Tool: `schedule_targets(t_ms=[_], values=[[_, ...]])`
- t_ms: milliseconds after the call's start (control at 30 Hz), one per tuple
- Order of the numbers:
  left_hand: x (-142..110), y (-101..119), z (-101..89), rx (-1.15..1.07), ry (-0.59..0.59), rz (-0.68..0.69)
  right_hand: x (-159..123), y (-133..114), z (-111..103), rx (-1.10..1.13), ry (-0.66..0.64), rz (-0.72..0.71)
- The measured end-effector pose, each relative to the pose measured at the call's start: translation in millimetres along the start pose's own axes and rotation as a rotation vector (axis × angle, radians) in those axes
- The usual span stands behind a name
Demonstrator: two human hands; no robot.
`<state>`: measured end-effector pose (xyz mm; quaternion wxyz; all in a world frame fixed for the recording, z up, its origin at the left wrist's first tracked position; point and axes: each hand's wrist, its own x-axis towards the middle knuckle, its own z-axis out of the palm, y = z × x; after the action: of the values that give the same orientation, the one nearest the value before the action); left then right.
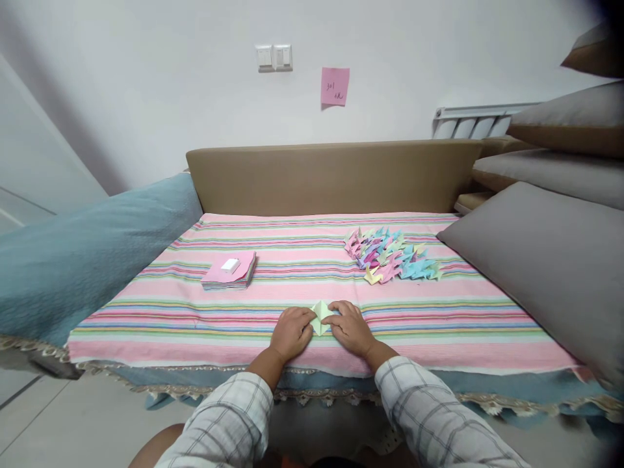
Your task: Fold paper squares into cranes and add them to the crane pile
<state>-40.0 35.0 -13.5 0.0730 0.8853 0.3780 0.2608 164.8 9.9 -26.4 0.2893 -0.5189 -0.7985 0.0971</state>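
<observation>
Left hand and right hand, just apart, press fingers on opposite sides of a pale green folded paper at the striped cloth's near edge; colorful folded papers lie farther right.

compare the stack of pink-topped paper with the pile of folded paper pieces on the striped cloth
The paper stack is squared and flat, while the folded pieces lie in a loose, pointed jumble. The stack's top is plain pink with a small white object on it; the folded pieces show pink, blue, purple, yellow and green. Both rest on the striped cloth.
</observation>
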Motion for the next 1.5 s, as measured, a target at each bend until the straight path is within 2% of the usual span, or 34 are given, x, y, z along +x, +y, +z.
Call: schedule_targets(t_ms=[300, 467, 600, 667, 767, 867, 1167, 1400, 1500], values=[[-1.4, -0.9, 2.2, 0.077, -0.025, 0.049, -9.0, -0.3, 0.9, 0.030, 0.037, -0.041], [-1.9, -0.1, 1.6, 0.121, -0.047, 0.061, -11.0, 4.2, 2.4, 0.128, 0.129, -0.061], [-1.6, 1.7, 0.6, 0.143, -0.066, 0.060, -12.3, 5.2, 1.6, 0.183, 0.250, 0.000], [-1.5, 2.5, 0.5, 0.143, -0.061, 0.062, -12.1, 4.2, 2.1, 0.161, 0.266, 0.008], [-1.6, 3.0, 0.7, 0.140, -0.049, 0.072, -10.0, 1.8, 4.3, 0.072, 0.207, 0.028], [-2.0, 2.9, 1.3, 0.141, -0.045, 0.079, -6.2, 0.0, 6.3, -0.005, 0.144, 0.109], [-3.5, 2.8, 3.9, 0.135, -0.035, 0.051, 14.2, -2.7, -0.1, -0.063, -0.052, 0.318], [-4.3, 3.2, 4.2, 0.138, -0.020, 0.068, 30.4, -8.3, -5.8, -0.143, -0.147, 0.330], [-4.8, 4.0, 4.3, 0.145, -0.012, 0.072, 28.0, -7.2, -5.1, -0.170, -0.137, 0.292]])
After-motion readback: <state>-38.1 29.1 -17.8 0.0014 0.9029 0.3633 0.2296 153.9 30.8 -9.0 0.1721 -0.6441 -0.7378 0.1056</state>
